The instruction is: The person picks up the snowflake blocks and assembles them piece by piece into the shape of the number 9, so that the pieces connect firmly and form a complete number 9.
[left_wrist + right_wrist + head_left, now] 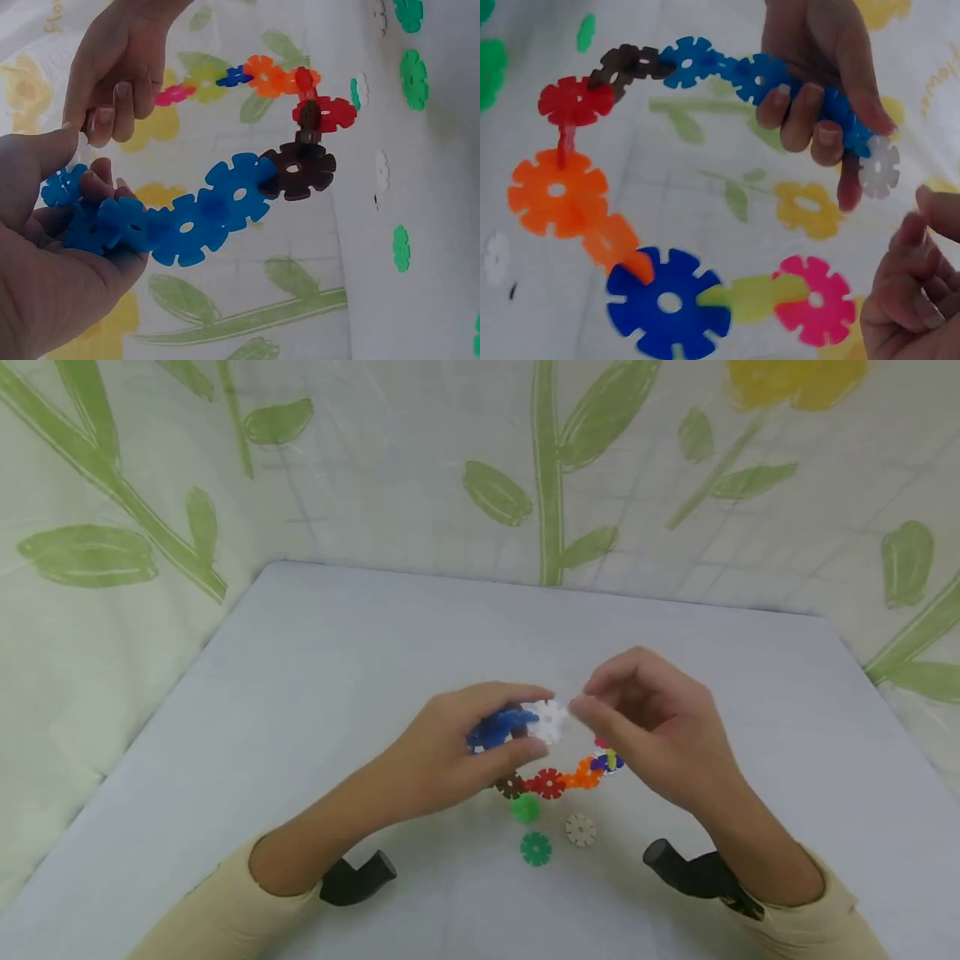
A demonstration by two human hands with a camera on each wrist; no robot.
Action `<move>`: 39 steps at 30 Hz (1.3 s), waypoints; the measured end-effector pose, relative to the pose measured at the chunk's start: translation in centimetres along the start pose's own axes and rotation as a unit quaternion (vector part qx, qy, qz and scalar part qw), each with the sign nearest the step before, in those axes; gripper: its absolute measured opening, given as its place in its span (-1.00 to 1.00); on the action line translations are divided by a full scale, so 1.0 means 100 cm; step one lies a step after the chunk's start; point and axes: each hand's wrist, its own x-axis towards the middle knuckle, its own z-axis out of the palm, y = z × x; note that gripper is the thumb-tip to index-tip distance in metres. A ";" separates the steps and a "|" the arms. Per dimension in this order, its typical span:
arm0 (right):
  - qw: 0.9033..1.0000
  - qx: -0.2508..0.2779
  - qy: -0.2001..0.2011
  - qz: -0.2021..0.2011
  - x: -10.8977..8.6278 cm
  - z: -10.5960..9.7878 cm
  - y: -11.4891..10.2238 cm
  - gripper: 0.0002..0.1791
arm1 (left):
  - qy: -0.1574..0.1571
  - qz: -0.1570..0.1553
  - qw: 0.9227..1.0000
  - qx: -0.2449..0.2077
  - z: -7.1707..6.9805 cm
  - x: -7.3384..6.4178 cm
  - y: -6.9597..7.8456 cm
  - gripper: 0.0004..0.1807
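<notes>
In the head view, my left hand (457, 743) grips the blue end of a chain of interlocking plastic flower discs (761, 79). Past its fingertips sticks out a white notched disc (879, 166), joined to the last blue piece. From the blue discs (187, 229) the chain curves round through brown (296, 171), red (576, 101), orange (536, 196), dark blue (641, 311) and yellow-green pieces to a pink disc (829, 319). My right hand (667, 735) is close to the white disc, thumb and forefinger tips near each other, with nothing visible between them.
Loose on the light tabletop (360, 635) lie a bright green disc (526, 809), a darker green disc (536, 849) and an off-white disc (581, 830). Black wrist mounts (360, 878) jut from both forearms. Behind the table hangs a cloth (405, 485) painted with plants.
</notes>
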 end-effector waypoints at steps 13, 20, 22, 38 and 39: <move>0.992 -0.129 -0.012 -0.009 0.005 0.002 0.016 -0.37 | 0.114 -0.011 0.993 -0.013 -0.020 0.000 0.004 -0.51; 0.980 -0.166 0.035 -0.100 0.005 0.007 0.008 -0.48 | 0.096 -0.012 0.995 -0.025 -0.018 0.000 0.004 -0.55; 0.978 -0.169 0.043 -0.116 0.005 0.009 0.005 -0.46 | 0.092 -0.013 0.995 -0.025 -0.017 0.000 0.004 -0.55; 0.974 -0.159 0.079 -0.138 0.006 0.015 0.001 -0.44 | 0.079 -0.028 0.995 -0.050 -0.019 -0.001 0.003 -0.56; 0.975 -0.157 0.080 -0.137 0.006 0.016 0.001 -0.44 | 0.077 -0.028 0.995 -0.053 -0.019 -0.001 0.003 -0.57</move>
